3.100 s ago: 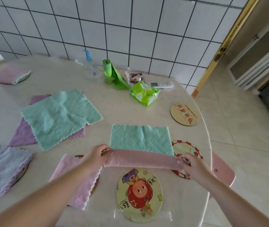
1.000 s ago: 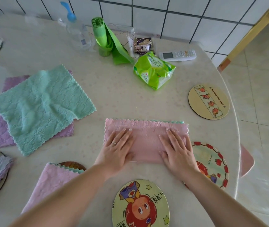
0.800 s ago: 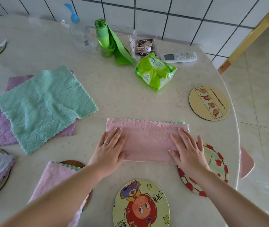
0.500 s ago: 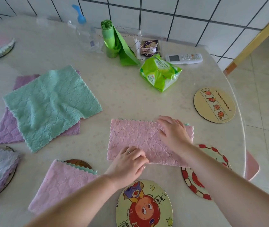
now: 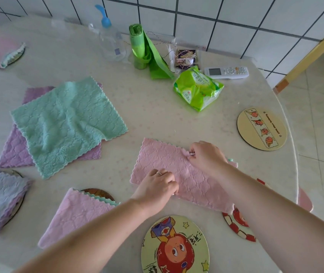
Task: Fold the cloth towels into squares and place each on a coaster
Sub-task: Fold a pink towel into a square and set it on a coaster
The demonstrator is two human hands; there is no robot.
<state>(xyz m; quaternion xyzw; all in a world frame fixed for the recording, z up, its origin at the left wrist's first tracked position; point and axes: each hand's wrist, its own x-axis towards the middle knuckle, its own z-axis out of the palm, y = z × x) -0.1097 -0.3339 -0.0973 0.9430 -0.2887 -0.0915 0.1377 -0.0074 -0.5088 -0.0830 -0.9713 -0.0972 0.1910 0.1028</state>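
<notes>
Two hands pinch a half-folded pink towel on a crowded round table.

The pale table [image 5: 157, 107] carries an open green towel [image 5: 66, 123] lying over a purple one [image 5: 13, 152], well left of the work. The pink towel [image 5: 169, 164], folded into a long strip, lies flat near the front edge, its right end overlapping a red-rimmed coaster [image 5: 238, 225]. The cartoon coaster [image 5: 175, 247] sits just in front, bare; a tan coaster [image 5: 261, 129] sits apart to the right. The left hand [image 5: 155, 190] pinches the strip's near edge, fingers curled; the right hand [image 5: 206, 156] pinches its far edge.
</notes>
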